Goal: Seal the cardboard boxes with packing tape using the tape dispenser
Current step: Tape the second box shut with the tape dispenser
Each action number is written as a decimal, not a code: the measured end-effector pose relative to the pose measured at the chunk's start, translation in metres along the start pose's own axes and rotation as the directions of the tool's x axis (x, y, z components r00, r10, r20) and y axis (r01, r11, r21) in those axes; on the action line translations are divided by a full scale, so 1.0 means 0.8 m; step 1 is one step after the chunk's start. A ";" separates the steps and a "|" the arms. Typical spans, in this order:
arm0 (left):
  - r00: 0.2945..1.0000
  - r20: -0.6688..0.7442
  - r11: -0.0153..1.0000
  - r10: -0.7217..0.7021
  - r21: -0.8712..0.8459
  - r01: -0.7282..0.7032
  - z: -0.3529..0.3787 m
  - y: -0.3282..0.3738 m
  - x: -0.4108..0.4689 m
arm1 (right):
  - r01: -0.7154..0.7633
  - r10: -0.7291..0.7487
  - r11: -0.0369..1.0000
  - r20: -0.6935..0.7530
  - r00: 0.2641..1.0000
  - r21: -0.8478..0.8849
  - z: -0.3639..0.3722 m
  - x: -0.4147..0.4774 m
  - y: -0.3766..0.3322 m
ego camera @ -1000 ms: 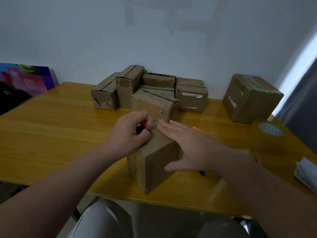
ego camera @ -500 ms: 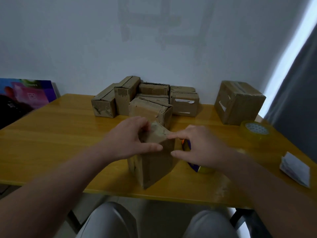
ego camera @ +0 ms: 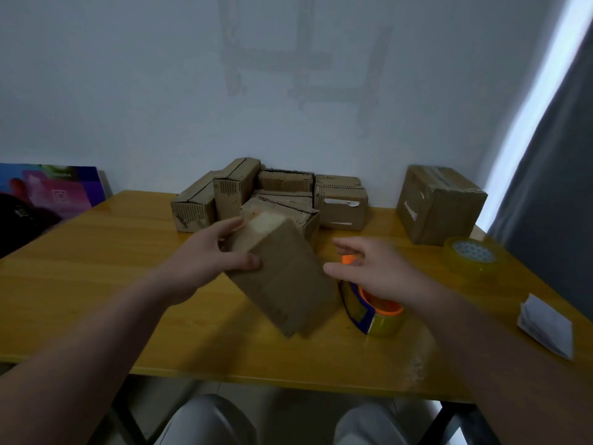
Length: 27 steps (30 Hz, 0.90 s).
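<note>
Cardboard box [ego camera: 282,277] gripped by the left hand [ego camera: 208,261] needs steadying before the right hand [ego camera: 382,274], fingers [ego camera: 349,245] wide, grasps the dispenser [ego camera: 375,313].

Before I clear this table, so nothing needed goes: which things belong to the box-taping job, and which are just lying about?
Job in hand:
tilted box, gripped by the left hand
tape dispenser, beneath the open right hand
pile of small boxes
larger box
spare tape roll

Lying about:
folded white paper
leaning colourful board
</note>
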<state>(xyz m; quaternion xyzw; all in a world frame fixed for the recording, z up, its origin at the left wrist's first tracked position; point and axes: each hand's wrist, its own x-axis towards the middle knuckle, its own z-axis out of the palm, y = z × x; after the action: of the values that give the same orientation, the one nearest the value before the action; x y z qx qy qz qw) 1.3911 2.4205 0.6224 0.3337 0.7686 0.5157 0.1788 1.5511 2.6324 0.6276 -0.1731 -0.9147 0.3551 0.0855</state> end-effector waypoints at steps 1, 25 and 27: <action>1.000 -0.006 0.993 0.009 -0.115 -0.010 -0.001 0.000 0.002 | -0.032 0.030 0.998 0.028 0.999 0.060 0.000 0.004 0.000; 0.926 0.283 0.966 0.249 -0.008 -0.258 0.090 0.080 0.213 | 0.067 -0.170 0.905 -0.212 0.962 -0.421 -0.149 0.100 0.058; 0.903 0.349 0.963 0.251 0.006 -0.270 0.101 0.089 0.239 | 0.029 -0.128 0.901 -0.201 0.971 -0.433 -0.163 0.117 0.067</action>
<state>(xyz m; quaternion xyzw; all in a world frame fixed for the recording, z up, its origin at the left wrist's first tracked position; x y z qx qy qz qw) 1.3279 2.6257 0.6683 0.5234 0.6873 0.4475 0.2311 1.5145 2.7851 0.6898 -0.1894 -0.9609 0.1204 0.1624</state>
